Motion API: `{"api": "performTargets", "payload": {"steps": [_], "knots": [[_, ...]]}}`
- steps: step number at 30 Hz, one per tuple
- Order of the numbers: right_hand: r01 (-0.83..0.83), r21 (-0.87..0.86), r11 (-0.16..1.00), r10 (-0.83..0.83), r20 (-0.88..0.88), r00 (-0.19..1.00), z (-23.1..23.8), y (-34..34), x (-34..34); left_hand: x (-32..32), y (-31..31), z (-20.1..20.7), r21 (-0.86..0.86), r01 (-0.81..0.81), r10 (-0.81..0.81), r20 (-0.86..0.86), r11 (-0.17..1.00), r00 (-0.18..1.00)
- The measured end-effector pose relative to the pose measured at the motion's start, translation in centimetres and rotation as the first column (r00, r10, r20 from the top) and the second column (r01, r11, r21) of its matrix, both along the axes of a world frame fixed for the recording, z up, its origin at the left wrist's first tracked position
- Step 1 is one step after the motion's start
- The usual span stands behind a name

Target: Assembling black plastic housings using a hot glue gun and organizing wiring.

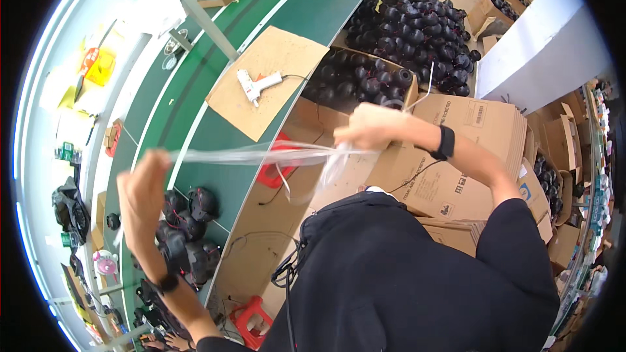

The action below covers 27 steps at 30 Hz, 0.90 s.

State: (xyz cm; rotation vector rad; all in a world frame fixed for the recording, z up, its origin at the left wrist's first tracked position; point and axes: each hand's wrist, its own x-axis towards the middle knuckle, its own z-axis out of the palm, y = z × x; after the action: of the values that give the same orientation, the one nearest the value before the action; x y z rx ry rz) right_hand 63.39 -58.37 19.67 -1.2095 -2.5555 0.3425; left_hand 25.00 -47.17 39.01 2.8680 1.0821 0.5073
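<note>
Between my two raised hands a bundle of clear, whitish plastic strips [251, 155] is pulled taut across the bench edge. My left hand [145, 186], somewhat smeared by motion, is closed around its left end. My right hand [370, 126] grips the other end in a fist, and loose ends of strip hang below it and stick up beyond it. Under the strips lies the green bench top [215, 120]. Several black rounded parts [189, 221] with red wires sit on it, close to my left forearm. Farther off, a white glue gun [256, 86] rests on a cardboard sheet [287, 49].
Black round parts fill a carton [358, 78] and a heap [417, 32] beyond it. Flat cartons [456, 156] are stacked at my right, by a white pillar [541, 45]. Red stools [251, 321] stand by the bench. Another person's hands [176, 341] show at lower left.
</note>
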Motion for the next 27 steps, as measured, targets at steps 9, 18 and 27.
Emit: {"api": "performTargets", "payload": {"steps": [9,18,27], "knots": [[0.606,0.326,0.726,-0.343,-0.592,0.729,8.9,1.2,-3.7,7.6,-2.5,-19.9,-0.275,0.393,-0.44,-0.134,0.877,0.888],[-0.28,-0.031,0.959,0.282,0.102,0.954,2.5,-5.4,-9.6,7.4,-1.9,-4.8,-0.034,0.376,-0.377,-0.049,0.926,0.925],[0.406,0.263,0.875,-0.449,0.132,0.883,-2.6,2.2,-7.7,9.8,-12.5,-13.5,-0.123,0.327,-0.343,-0.149,0.937,0.927]]}}
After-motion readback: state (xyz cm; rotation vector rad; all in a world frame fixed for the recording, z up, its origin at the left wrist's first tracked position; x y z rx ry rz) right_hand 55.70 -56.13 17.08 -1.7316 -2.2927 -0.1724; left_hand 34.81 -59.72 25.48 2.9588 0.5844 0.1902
